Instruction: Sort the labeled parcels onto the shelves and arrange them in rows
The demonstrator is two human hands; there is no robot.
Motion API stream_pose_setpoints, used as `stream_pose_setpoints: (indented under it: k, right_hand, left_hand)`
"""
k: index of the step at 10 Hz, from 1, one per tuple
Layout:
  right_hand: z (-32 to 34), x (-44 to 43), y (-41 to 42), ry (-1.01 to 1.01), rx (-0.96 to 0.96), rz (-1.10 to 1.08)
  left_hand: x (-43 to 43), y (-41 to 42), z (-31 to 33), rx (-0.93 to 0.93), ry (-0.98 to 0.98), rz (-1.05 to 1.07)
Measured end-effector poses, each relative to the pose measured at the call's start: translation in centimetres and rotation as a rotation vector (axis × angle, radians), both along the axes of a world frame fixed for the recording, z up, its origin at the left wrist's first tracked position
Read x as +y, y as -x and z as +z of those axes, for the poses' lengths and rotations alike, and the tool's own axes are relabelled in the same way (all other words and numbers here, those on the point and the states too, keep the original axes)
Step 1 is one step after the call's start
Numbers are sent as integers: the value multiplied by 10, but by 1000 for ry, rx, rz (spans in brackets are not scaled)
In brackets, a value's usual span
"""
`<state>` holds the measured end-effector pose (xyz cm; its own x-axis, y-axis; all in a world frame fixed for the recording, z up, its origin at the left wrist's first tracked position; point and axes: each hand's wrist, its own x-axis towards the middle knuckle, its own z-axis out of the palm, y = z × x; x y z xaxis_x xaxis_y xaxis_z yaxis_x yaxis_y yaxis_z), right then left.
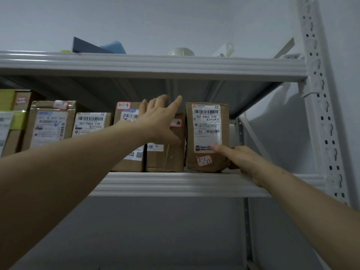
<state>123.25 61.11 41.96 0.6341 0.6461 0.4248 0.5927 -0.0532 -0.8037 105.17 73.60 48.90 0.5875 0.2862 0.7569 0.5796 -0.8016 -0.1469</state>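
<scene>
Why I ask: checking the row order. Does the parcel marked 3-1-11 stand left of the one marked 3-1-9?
No, the 3-1-11 parcel stands at the row's right end, two places right of the 3-1-9 parcel.

Hidden behind the left hand [160, 121]: most of the parcel tagged 10 [165, 159]. Tucked out of sight beside the parcel tagged 3-1-11 [206, 127]: fingers of the right hand [245, 160]. Cut off at left: yellow boxes [6, 100].
</scene>
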Motion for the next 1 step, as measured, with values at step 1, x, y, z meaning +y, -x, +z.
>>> stream_pose_setpoints:
  k: [1]
  right_hand:
    - [-6, -5, 11, -189, -3, -40]
  left_hand:
    - [-7, 8, -13, -182, -95, -158]
